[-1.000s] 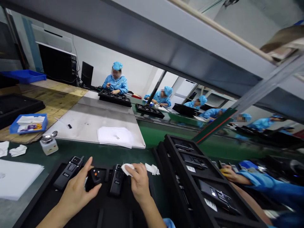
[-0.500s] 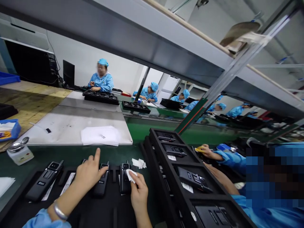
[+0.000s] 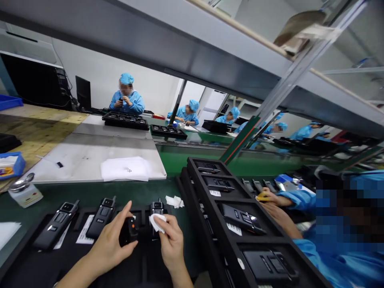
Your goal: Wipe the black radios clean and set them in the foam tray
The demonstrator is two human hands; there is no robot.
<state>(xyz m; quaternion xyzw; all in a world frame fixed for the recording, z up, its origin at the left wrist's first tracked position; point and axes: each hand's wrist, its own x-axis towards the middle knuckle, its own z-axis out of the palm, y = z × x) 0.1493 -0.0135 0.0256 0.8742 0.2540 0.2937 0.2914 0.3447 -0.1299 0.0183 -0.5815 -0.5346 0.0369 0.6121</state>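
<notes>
We had before us a green bench [image 3: 75,190], and a stack of trays [image 3: 213,214] stood near the right edge of our own black tray [image 3: 120,272]. Our left hand [image 3: 109,246] was above the middle of that black tray, grasping a dark handset [image 3: 132,230] tilted onto its side. Our right hand [image 3: 173,242] was near the tray's right edge, pinching a folded white cloth [image 3: 157,223] against the upper part of a second handset [image 3: 156,205]. By the tray's left edge we had a third handset [image 3: 55,228], with a fourth handset [image 3: 102,218] between it and our left hand. Just off the far right corner lay a crumpled tissue [image 3: 174,201]. Smallest, an orange button [image 3: 133,226] showed on the handset we gripped.
</notes>
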